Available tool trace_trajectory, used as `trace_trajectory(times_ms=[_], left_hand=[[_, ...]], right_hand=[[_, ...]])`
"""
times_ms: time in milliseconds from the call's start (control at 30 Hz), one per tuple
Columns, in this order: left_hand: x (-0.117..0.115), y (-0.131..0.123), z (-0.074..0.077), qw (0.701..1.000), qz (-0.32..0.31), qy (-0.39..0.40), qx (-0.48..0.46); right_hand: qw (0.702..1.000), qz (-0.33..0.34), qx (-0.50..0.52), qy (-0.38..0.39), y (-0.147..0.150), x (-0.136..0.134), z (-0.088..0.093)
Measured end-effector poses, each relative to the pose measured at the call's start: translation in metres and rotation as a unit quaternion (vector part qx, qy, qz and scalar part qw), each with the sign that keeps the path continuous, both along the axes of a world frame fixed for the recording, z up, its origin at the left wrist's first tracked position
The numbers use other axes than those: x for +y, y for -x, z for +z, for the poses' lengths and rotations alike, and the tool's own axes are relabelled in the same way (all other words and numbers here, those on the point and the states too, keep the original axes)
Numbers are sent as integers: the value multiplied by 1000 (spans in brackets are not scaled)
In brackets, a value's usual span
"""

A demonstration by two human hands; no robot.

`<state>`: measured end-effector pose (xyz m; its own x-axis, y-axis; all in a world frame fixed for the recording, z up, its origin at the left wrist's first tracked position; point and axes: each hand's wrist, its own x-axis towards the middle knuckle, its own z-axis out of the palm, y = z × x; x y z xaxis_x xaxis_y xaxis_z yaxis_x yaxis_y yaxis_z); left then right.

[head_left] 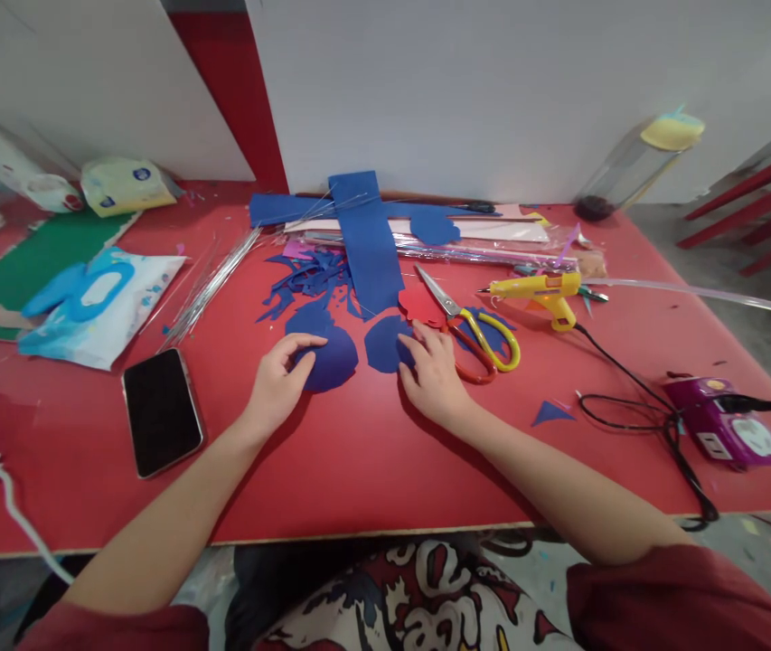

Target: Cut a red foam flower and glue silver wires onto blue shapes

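Note:
My left hand [280, 380] grips a rounded blue cut-out [332, 359] by its left side, thumb below and fingers above. The sheet looks like craft foam or thick paper. A second, smaller blue cut-out [381, 345] is held at its right edge by the bent fingers of my right hand [436, 372]. A narrow gap parts the two pieces. Just above my right hand lies a red scalloped cut-out [421, 307]. Scissors [454, 312] with one red and one yellow handle lie beside it, over another blue piece [493, 330].
A yellow glue gun [538, 289] lies right, its cord near a purple power box [728, 420]. Blue scraps [314, 276], a blue strip [368, 240] and wires [215, 285] lie behind. Left are a phone [163, 413] and wipes pack [104, 303]. A bottle [629, 172] stands back right.

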<state>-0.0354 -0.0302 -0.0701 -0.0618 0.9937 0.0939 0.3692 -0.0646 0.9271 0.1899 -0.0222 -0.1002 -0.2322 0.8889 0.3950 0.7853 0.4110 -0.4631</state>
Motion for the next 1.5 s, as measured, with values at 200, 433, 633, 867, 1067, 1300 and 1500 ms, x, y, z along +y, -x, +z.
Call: trace_trajectory(times_ms=[200, 433, 633, 867, 1067, 1300, 1500], left_hand=[[-9, -3, -2, 994, -73, 16, -83], [-26, -13, 2, 955, -278, -74, 72], [-31, -18, 1, 900, -364, -136, 200], [-31, -18, 0, 885, -365, -216, 191], [-26, -23, -13, 873, -302, -190, 332], [-25, -27, -18, 831, -315, -125, 441], [-28, -26, -16, 810, -318, -136, 473]], right_hand=[[990, 116, 74, -28, 0, -13, 23], [850, 273, 345, 290, 7, -19, 14], [811, 176, 429, 358, 10, -14, 11], [872, 95, 330, 348, 2, -4, 19], [962, 114, 80, 237, -5, -5, 27], [989, 59, -110, 84, -11, -2, 22], [996, 22, -85, 21, -26, 10, 18]])
